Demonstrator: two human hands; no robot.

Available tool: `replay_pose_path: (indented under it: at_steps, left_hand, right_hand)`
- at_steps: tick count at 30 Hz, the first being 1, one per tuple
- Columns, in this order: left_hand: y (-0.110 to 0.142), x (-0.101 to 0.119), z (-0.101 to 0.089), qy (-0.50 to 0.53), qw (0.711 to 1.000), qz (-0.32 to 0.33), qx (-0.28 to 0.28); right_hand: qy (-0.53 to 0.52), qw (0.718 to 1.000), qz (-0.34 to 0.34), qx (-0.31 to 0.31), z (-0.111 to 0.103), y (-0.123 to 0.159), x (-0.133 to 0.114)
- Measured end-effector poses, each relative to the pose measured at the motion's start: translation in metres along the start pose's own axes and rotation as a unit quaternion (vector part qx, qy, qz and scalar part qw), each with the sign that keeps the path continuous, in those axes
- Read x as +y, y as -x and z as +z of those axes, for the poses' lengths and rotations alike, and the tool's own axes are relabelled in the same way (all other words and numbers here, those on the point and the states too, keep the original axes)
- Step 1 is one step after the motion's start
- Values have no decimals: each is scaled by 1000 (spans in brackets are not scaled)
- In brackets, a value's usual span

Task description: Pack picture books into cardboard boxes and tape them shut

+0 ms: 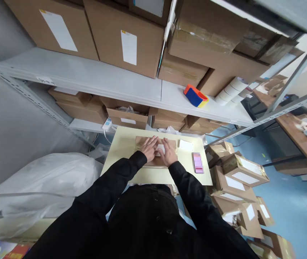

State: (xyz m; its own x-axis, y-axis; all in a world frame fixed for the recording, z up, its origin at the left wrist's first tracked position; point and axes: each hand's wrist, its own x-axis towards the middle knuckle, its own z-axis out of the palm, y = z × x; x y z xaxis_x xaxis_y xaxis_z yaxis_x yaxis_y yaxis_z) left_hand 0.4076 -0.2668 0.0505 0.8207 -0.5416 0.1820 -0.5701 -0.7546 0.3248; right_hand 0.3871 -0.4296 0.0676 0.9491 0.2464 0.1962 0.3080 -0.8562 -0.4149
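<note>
Head view: my left hand (149, 148) and right hand (169, 154), both spread, partly hide the white label (159, 147) on the box (155, 163), lying lengthwise left-to-right.

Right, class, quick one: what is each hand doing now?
Left hand: open, fingers spread on the cardboard box.
Right hand: open, on the same box, beside the white label.

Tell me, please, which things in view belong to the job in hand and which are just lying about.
Apparently in the job:
- brown rectangular cardboard box
- small white paper label on it
- pale yellow rectangular table beneath
- white paper stack, perhaps

Seemingly just lying about:
- pink-faced rectangular object
- orange, blue and yellow band
- white cylindrical rolls
</note>
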Motion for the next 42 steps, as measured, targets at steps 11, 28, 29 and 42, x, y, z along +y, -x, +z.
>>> replay_pose_path:
  at_steps: [11,28,29,42]
  left_hand:
    - [22,-12,5,-40,996,-66,-43]
    - [69,-11,-2,-38,991,-90,-87]
    - [72,-14,-1,-30,990,-106,-87]
    - [52,-51,-5,269,880,-390,27]
  right_hand:
    - [204,955,126,-172,0,23,17]
    - [142,976,66,-153,11,62,1]
    - [134,976,80,-150,11,65,4]
    - [-142,929,338,-45,-33,34,65]
